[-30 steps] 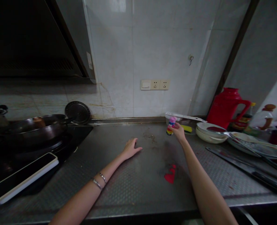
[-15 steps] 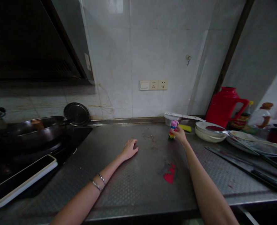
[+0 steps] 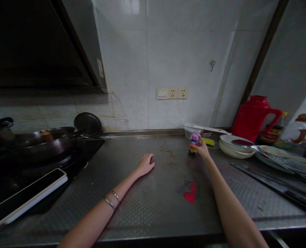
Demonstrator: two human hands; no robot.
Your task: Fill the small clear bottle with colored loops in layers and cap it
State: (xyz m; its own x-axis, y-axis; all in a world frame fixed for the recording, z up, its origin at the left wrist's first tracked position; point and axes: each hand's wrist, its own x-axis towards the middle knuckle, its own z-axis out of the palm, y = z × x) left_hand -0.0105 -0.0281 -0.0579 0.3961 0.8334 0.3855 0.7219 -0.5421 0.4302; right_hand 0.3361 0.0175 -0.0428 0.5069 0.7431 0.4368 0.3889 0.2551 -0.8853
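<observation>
My right hand [image 3: 201,149] is closed around a small pink toy figure [image 3: 194,138] with a blue band and a yellow-and-red lower part. The toy stands upright at the back right of the metal counter [image 3: 142,213]; its right side is partly hidden by my fingers. Just behind it lies a yellow-green object [image 3: 208,141]. My left hand [image 3: 145,165] rests on the counter's middle, fingers loosely bent and thumb apart, with nothing in it. Between my forearms is a red patch [image 3: 190,195] on the counter surface.
On the left, a pan [image 3: 46,144] sits on the stove, near a phone-like slab [image 3: 28,198]. At right are a white container [image 3: 191,130], stacked bowls [image 3: 237,151], a red thermos [image 3: 253,119], plates [image 3: 279,165] and a long dark-handled knife-like tool [image 3: 261,177].
The whole view has shifted slightly, so things appear a little farther right. My right hand still grips the toy, and my left hand stays on the counter.
</observation>
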